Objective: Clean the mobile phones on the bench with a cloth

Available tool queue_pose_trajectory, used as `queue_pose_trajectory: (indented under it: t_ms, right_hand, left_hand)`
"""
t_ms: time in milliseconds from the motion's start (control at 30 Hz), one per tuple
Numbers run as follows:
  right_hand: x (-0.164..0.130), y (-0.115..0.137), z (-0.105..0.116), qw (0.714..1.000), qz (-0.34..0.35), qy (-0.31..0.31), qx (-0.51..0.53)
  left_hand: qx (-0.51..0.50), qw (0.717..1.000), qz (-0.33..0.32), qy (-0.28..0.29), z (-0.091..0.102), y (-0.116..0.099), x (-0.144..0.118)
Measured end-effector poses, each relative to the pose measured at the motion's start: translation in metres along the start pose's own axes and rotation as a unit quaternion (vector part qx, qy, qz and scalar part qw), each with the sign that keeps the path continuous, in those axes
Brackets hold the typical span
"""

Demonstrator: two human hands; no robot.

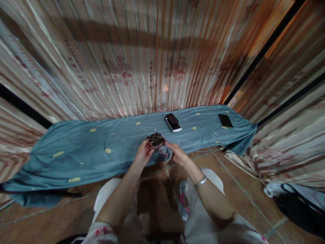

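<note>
A small dark case (155, 140) with a checkered upper part and a shiny rim is held above the front edge of the bench. The fingers of my left hand (144, 152) are closed on its left side. My right hand (177, 153) has its fingertips at the case's right corner, and a crumpled grey cloth (166, 154) hangs from that hand below the case. Just beyond lie a white-edged phone-like slab (173, 126) and a smaller black flat item (172, 118) resting on top of it. What kind of case I hold is too small to tell.
Blue-green patterned cloth (122, 135) covers the long, low bench. Toward its right end lies a dark flat rectangular object (225, 120). Striped curtains (142, 67) hang behind and at both sides, with dark poles (264, 51) slanting down. A black bag-like item (297, 210) sits on the tiled floor, lower right.
</note>
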State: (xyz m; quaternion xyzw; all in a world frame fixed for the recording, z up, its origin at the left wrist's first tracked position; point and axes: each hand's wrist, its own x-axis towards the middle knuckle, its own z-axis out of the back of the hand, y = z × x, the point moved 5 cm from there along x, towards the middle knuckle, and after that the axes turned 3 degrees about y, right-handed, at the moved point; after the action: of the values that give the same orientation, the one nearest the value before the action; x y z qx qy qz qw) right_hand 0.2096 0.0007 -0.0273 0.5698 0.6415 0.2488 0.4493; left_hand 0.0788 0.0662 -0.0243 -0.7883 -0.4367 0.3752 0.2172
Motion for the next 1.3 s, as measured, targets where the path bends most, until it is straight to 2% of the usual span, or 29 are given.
queue_pose_trajectory:
  t_ms: [67, 167, 600, 833, 1000, 1133, 1300]
  right_hand:
    - [-0.005, 0.001, 0.000, 0.999, -0.001, 0.013, 0.039]
    - [-0.009, 0.002, 0.005, 0.998, 0.011, -0.001, 0.062]
    - [-0.016, 0.013, 0.054, 0.981, 0.067, -0.147, 0.103]
    - [-0.011, 0.016, 0.072, 0.978, 0.045, -0.168, 0.114]
    - [0.000, 0.026, 0.086, 0.974, 0.035, -0.191, 0.120]
    - [0.020, 0.041, 0.097, 0.968, 0.039, -0.217, 0.120]
    - [0.040, 0.049, 0.108, 0.958, 0.058, -0.256, 0.116]
  left_hand:
    - [-0.003, 1.000, 0.015, 0.004, -0.004, 0.006, 0.002]
    - [-0.009, 0.999, 0.031, 0.009, -0.012, 0.016, 0.005]
    - [-0.013, 0.997, 0.072, 0.040, -0.047, 0.060, 0.022]
    - [-0.011, 0.995, 0.088, 0.046, -0.055, 0.078, 0.033]
    - [-0.016, 0.993, 0.106, 0.050, -0.070, 0.082, 0.043]
    - [-0.024, 0.994, 0.093, 0.060, -0.084, 0.078, 0.054]
    - [-0.022, 0.995, 0.068, 0.069, -0.089, 0.078, 0.062]
